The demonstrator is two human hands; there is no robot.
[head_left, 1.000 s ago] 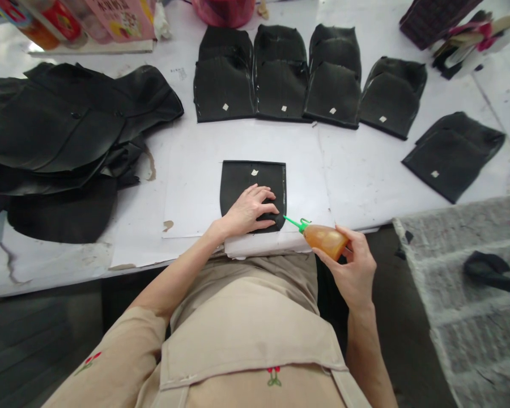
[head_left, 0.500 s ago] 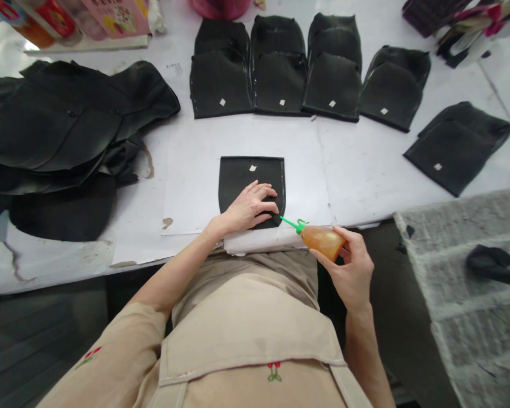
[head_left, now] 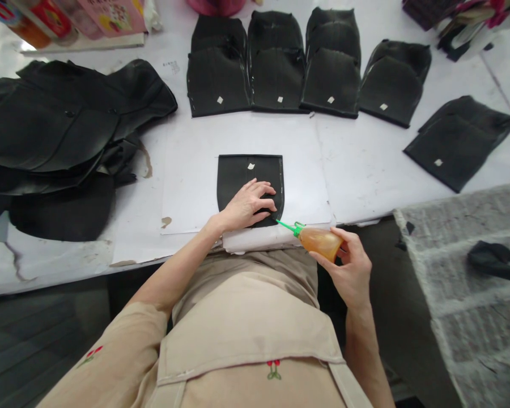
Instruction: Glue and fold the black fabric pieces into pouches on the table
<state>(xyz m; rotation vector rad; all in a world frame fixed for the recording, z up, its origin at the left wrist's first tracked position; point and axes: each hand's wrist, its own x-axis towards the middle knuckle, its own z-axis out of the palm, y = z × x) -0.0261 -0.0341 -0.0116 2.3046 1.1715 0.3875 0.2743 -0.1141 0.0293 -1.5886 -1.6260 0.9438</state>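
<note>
While the left hand [head_left: 250, 204] rests loosely spread on the black piece [head_left: 237, 177] upon the tabletop [head_left: 361, 170], the right hand [head_left: 352, 263] grasps the bottle [head_left: 321, 242], whose nozzle [head_left: 285, 225] is now farther around the curved corner, so the edge work seems advancing.

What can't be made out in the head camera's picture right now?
Head view, all four:
Part of the black piece: hidden under the left hand.
Amber bottle, rear end: covered by the right hand.
Pink container, upper part: cut off by the top edge.
Small print: too small to read.
</note>
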